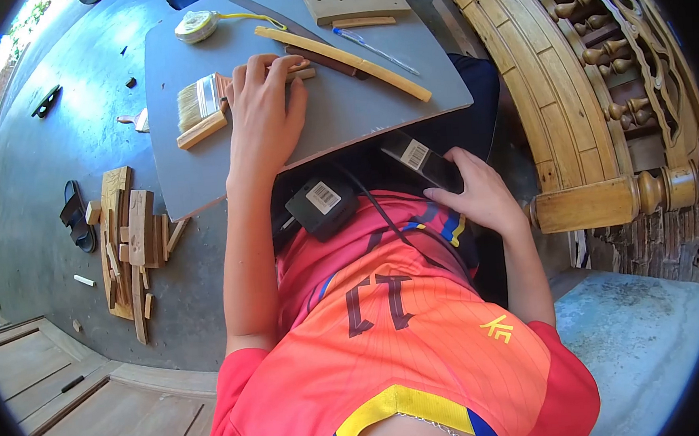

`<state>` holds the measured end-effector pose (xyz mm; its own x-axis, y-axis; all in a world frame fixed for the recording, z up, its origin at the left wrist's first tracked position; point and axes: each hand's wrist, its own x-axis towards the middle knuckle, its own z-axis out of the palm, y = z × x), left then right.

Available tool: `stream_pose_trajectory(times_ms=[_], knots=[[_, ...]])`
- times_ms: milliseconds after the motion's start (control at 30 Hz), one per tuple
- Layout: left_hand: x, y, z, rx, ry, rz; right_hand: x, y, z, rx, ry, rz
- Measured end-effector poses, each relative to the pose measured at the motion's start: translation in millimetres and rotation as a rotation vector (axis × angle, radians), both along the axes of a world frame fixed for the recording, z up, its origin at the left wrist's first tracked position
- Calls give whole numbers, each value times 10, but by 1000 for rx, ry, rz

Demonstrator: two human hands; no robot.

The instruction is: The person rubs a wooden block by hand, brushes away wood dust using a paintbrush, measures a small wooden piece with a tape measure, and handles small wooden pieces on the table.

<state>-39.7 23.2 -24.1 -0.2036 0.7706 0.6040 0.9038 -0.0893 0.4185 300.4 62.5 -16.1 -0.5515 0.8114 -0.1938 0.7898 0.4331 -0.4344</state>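
Note:
My left hand point(268, 114) lies palm down over the grey board, with its fingers curled over the handle of a paintbrush point(203, 100). The brush's pale bristles point left, and most of its handle is hidden under the hand. A short wooden strip point(202, 133) lies beside the brush. At the near side of the board, my right hand point(484, 192) grips the end of a black box-shaped device with a barcode label point(416, 156). Another black device with a label point(323, 208) rests on my lap, with a black cable nearby.
The grey board point(350, 117) carries a tape measure point(197, 26), a long wooden strip point(347, 63), a pen point(374, 50), a metal ruler and a wooden block. Wood offcuts point(128, 241) and a sandal point(76, 217) lie on the floor left. Carved wooden furniture point(588, 205) stands right.

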Motion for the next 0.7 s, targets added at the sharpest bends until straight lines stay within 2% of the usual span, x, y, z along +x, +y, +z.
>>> stream_pose_trajectory(times_ms=[167,367,467,700], knots=[[18,-4,20,13,15,0,-80,-106,-58,222,113,95],[8,-2,3,6,13,3,-90,-108,-96,151,150,82],[6,6,-7,5,-4,-5,-41,-77,-193,13,320,-2],[8,2,0,-4,16,3,-117,-99,-235,44,361,-40]])
